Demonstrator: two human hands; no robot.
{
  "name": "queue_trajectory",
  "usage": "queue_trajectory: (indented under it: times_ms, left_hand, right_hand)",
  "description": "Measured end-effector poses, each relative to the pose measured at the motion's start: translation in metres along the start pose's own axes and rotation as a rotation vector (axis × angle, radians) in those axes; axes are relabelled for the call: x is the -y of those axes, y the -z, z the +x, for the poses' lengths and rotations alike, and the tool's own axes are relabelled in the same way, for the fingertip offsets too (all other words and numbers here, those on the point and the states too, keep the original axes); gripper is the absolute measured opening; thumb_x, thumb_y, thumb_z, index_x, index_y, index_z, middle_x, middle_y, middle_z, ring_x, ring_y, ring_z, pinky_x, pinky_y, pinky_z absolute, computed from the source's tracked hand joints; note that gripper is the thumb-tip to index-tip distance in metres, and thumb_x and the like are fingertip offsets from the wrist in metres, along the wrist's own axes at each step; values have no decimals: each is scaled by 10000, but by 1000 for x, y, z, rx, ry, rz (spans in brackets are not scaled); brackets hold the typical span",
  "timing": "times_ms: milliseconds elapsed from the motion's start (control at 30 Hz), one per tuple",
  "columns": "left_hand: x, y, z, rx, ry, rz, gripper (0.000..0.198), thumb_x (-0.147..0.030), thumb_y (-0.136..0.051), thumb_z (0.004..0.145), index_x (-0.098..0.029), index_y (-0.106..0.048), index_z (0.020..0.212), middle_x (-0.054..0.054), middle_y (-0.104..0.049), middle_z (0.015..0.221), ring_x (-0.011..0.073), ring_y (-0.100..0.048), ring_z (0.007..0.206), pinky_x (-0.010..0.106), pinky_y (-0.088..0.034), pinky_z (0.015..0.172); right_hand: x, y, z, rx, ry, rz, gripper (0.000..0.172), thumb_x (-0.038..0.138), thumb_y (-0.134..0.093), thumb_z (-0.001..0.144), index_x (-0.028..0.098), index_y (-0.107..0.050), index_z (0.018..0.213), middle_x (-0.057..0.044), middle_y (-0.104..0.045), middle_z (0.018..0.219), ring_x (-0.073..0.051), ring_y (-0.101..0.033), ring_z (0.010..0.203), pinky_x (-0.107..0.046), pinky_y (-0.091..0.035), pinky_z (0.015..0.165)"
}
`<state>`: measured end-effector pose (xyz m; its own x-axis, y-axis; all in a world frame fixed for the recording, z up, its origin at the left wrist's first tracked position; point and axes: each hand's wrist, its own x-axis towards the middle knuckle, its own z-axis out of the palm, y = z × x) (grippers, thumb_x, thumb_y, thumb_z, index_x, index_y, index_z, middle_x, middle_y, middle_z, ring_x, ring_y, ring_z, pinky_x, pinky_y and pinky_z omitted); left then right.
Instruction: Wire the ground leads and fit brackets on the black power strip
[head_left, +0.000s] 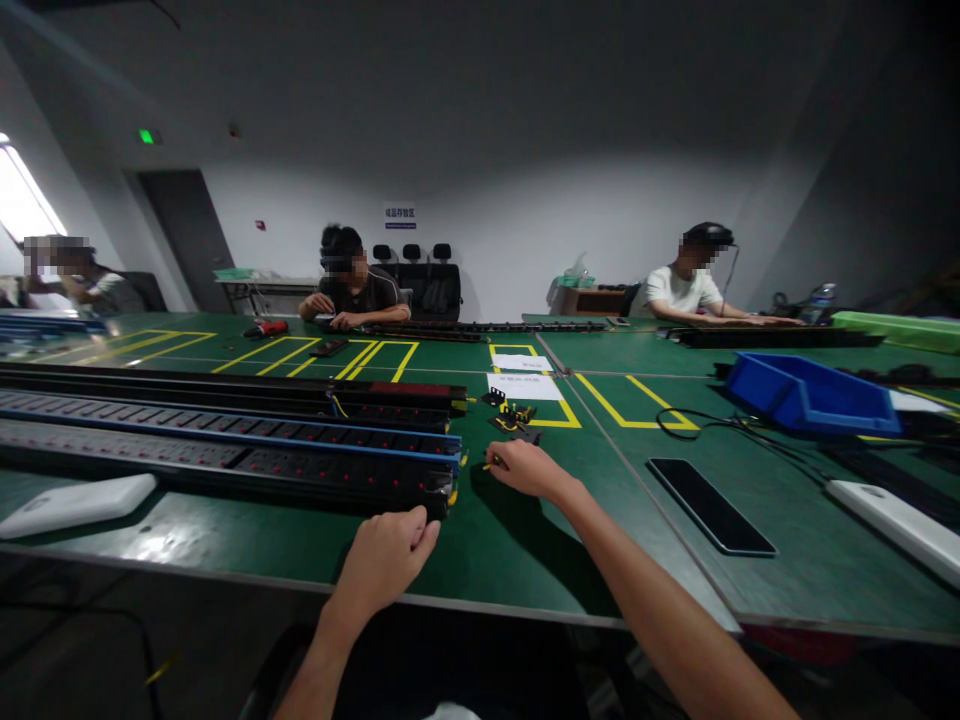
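My left hand is closed, its fingers curled beside the near corner of a long black power strip rail with red dots along it. Whatever lies inside that fist, if anything, is hidden. Just past the rail's end, my right hand is pinched over the table, and a small yellow part shows at its fingertips. Beyond this hand lies a loose pile of small black and yellow parts. Yellow bits also stick out from the rail ends.
More long rails lie behind on the green table. To the right are a phone, a blue bin, cables and a white power bank. Another white device sits left. Paper labels lie ahead; several people sit across.
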<state>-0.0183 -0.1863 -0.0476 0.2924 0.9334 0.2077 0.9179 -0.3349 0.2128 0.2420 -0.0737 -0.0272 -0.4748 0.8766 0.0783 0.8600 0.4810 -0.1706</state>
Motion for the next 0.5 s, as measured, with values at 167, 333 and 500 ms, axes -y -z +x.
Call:
queue_trajectory:
  times_ms: [167,333,500]
  left_hand:
    - [-1,0,1,-2,-1,1,328,-342,-442,1009,-217,-439,706,-21,-550,623,156,-537,582,305,-197,591]
    - [1,-1,1,-5,-4,0,335,-350,-439,1011,-218,-434,704,-24,-537,615,153,-528,575,307,-196,590]
    - [0,0,1,-2,-3,6,331,-344,-436,1010,-218,-429,704,-23,-540,619,152,-529,577,305,-191,592]
  right_hand:
    - [1,1,0,-4,-1,1,190,233,-552,930,210,-689,1060,-71,-742,957,-218,-684,880,-268,-400,707]
    - [-1,-2,0,-18,10,-3,176,232,-554,930,214,-686,1046,-65,-742,949,-220,-688,875,-271,-404,703]
    - [-1,-2,0,-20,13,-5,182,231,-552,929,214,-685,1051,-64,-742,945,-216,-685,860,-271,-402,694]
